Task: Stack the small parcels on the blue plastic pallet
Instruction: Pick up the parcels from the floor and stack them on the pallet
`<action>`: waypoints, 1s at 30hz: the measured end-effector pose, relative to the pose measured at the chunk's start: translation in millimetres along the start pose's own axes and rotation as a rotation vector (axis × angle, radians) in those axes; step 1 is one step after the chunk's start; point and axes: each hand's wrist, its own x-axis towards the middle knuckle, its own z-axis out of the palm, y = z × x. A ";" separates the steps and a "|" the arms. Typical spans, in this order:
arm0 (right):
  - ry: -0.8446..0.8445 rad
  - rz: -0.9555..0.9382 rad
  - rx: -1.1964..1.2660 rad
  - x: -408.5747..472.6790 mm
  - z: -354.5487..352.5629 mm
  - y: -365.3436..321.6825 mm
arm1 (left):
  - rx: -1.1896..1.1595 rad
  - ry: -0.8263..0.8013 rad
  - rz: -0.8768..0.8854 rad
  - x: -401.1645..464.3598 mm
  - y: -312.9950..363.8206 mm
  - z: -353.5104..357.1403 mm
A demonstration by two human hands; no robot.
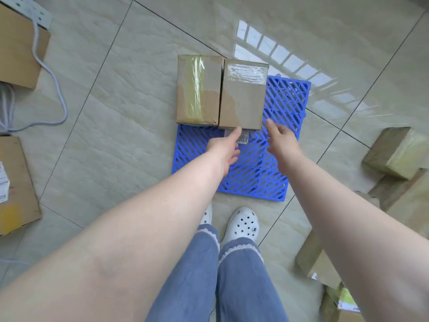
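The fingers of the left hand (pixel 224 147) are straight, with the fingertips touching the near bottom edge of the right-hand box (pixel 242 101); they hold nothing. The fingers of the right hand (pixel 282 140) are spread and loose, just beside that box's near right corner and apparently not touching it.

Two boxes stand side by side, touching, across the 12 o'clock end of the blue pallet (pixel 255 168); the left-hand box (pixel 198 89) overhangs the far edge. This looks like the settling of the second box: a nudge to square it against its neighbour, or the hands letting go.

Next comes another parcel. More boxes (pixel 394 154) lie on the floor at 3 to 4 o'clock of the pallet, well apart from it, so the right arm must swing out that way. The near half of the pallet is bare slats.

Bigger cartons (pixel 16 182) and a white cable (pixel 50 75) lie at 9 to 10 o'clock. The person's white shoes (pixel 242 225) stand just at 6 o'clock of the pallet; nothing blocks the reach.
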 end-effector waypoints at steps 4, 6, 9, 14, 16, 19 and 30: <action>0.001 0.092 0.193 -83.0 -15.7 20.4 | 0.163 -0.056 0.120 -65.3 -17.5 -16.7; -0.005 0.147 0.307 -123.5 -23.1 26.4 | 0.205 -0.063 0.149 -97.9 -26.2 -23.0; 0.010 0.201 0.480 -173.4 -40.1 27.8 | 0.259 -0.102 0.184 -138.9 -36.6 -25.8; 0.050 0.179 0.683 -231.5 -81.4 24.5 | 0.306 -0.154 0.212 -201.5 -53.8 -10.4; 0.066 0.157 0.732 -250.7 -100.2 28.6 | 0.329 -0.177 0.224 -222.5 -63.2 2.5; 0.108 0.149 0.787 -273.1 -133.4 46.3 | 0.342 -0.208 0.242 -247.8 -81.3 30.5; 0.257 0.194 0.834 -360.5 -287.2 183.4 | 0.395 -0.329 0.240 -308.2 -205.6 158.2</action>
